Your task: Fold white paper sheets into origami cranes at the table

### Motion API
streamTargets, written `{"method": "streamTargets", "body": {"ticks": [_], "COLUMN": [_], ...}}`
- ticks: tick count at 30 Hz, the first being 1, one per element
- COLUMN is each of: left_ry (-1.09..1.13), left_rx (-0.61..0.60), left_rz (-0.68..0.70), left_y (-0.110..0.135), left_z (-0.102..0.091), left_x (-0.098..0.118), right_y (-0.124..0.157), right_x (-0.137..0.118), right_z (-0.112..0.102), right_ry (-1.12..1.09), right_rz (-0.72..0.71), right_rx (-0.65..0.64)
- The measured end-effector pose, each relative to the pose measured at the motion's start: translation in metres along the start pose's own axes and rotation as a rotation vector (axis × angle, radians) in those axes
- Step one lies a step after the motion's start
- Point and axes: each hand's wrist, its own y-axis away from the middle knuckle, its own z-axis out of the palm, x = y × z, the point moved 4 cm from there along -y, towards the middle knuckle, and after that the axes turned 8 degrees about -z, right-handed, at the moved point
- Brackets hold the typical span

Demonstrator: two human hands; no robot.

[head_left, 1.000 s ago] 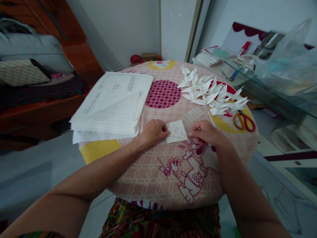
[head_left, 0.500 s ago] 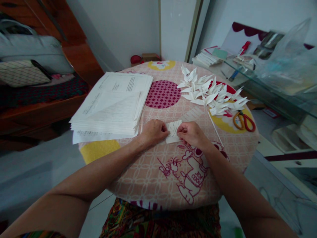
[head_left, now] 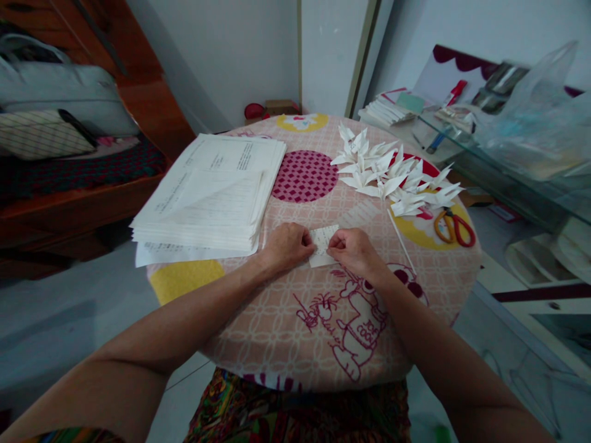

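A small folded piece of printed paper lies on the patterned tablecloth between my two hands. My left hand is closed, with its thumb and fingers pinching the paper's left edge. At the right side of the paper, my right hand also pinches it, and its fingers partly cover the surface. Just beyond my right hand lies a strip of printed paper. Several folded white paper cranes sit in a cluster at the far right of the table.
To the left stands a thick stack of printed sheets. Scissors with orange and red handles lie near the right table edge, and a thin white stick lies beside my right forearm. A glass shelf borders the table's right.
My right hand has shifted slightly left across the folded paper. My left hand keeps its place at the left edge.
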Motion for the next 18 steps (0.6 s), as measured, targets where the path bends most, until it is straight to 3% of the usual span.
{"method": "streamTargets", "body": {"ticks": [8, 18], "left_ry": [-0.054, -0.063], "left_rx": [0.019, 0.019], "left_rz": [-0.015, 0.003], "left_y": [0.0, 0.0], "left_z": [0.001, 0.001], "left_x": [0.0, -0.001], "right_y": [-0.001, 0.0], "right_x": [-0.015, -0.014], "right_z": [0.004, 0.005], "right_ry": [0.205, 0.236], "right_rz": [0.063, 0.078], "right_rx": [-0.007, 0.003]}}
